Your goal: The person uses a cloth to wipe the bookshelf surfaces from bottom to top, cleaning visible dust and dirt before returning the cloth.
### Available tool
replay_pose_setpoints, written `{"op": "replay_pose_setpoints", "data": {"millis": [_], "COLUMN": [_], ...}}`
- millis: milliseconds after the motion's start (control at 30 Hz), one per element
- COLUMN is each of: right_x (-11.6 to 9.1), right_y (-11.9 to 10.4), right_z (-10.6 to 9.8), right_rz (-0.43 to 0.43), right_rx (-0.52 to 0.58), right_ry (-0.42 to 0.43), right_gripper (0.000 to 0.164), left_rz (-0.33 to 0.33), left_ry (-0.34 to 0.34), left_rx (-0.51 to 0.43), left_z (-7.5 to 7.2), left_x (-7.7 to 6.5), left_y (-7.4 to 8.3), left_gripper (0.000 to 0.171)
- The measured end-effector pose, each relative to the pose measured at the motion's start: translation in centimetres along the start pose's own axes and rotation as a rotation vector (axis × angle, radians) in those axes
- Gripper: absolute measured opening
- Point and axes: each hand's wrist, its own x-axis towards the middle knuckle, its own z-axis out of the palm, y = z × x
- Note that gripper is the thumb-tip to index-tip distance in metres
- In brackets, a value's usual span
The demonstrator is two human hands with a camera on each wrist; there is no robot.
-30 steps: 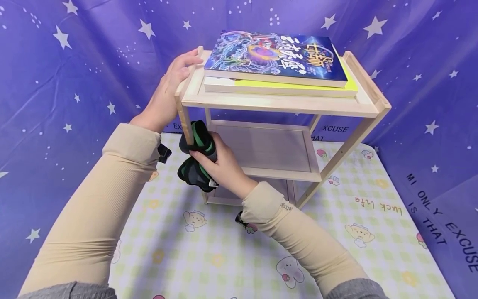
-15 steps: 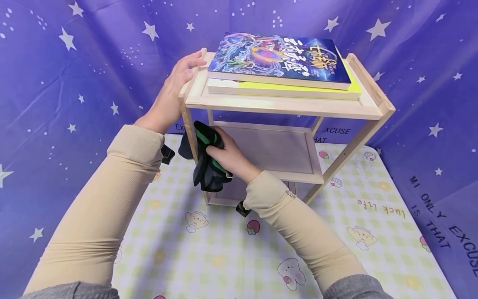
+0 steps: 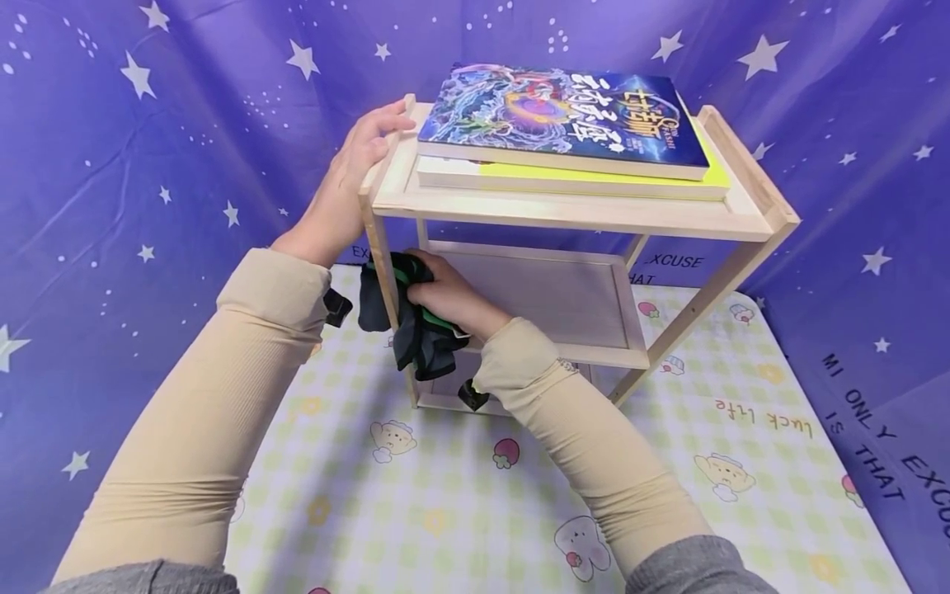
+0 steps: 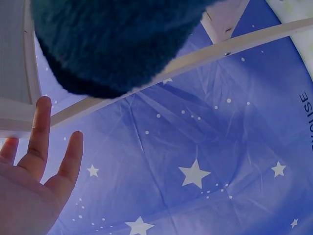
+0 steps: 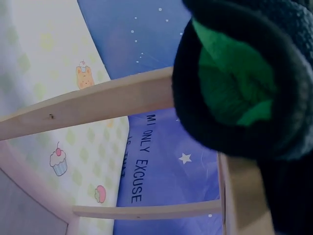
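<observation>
My left hand [image 3: 345, 177] holds the left end of the wooden shelf [image 3: 571, 210], fingers over its raised side rail. In the left wrist view some fingers [image 4: 39, 142] of that hand spread out straight. My right hand [image 3: 449, 289] grips a fuzzy dark grey cloth [image 3: 430, 346] with black edging and a green side. The cloth is bunched around the shelf's front left leg [image 3: 382, 256], below the top board. Close up in the right wrist view, the cloth [image 5: 239, 73] forms a loop with green inside. Its folds hide part of my right fingers.
Two books lie on the top board, a blue illustrated book [image 3: 564, 115] over a yellow and white book [image 3: 594, 181]. Lower down is a middle board [image 3: 534, 289]. The shelf stands on a checked tablecloth [image 3: 445, 495], with a purple star curtain [image 3: 185, 99] behind and beside it.
My right hand has worked the cloth around the leg: first bunched against it, now spread to both sides of it. My left hand keeps its hold on the rail. The view shifts slightly.
</observation>
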Motion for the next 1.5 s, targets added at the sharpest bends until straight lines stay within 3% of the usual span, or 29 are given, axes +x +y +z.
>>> {"op": "replay_pose_setpoints", "data": {"millis": [433,633,800,933,1067,1233,1400,1500], "right_x": [0.0,0.5,0.9,0.9,0.3,-0.7,-2.0,-3.1], "right_y": [0.2,-0.3,-1.0,-1.7,-2.7,-4.1,-5.4,-6.1], "right_z": [0.0,-0.3,-0.5,-0.8,-1.2,-1.5,-0.8,-0.1], "right_rz": [-0.024,-0.081,-0.150,-0.156,-0.118,-0.107,-0.107,-0.160], "right_rx": [-0.037,-0.110,-0.131,-0.132,-0.077,0.024,0.143,0.243], "right_ry": [0.025,0.032,0.051,0.077,0.098,0.159,0.344,0.411], "right_gripper": [0.062,0.062,0.057,0.059,0.064,0.058,0.055,0.059], "left_rz": [-0.007,-0.035,-0.022,-0.017,-0.008,-0.014,-0.024,-0.035], "left_ry": [0.015,0.016,0.015,0.025,0.032,0.030,0.042,0.052], "left_rx": [-0.020,-0.018,-0.030,-0.051,-0.080,-0.080,-0.069,-0.075], "left_z": [0.3,0.2,0.2,0.4,0.6,0.6,0.7,0.8], "left_x": [-0.1,0.0,0.0,0.1,0.2,0.3,0.2,0.2], "left_y": [0.2,0.3,0.2,0.1,0.1,0.1,0.2,0.4], "left_gripper": [0.048,0.046,0.047,0.046,0.047,0.046,0.043,0.041]}}
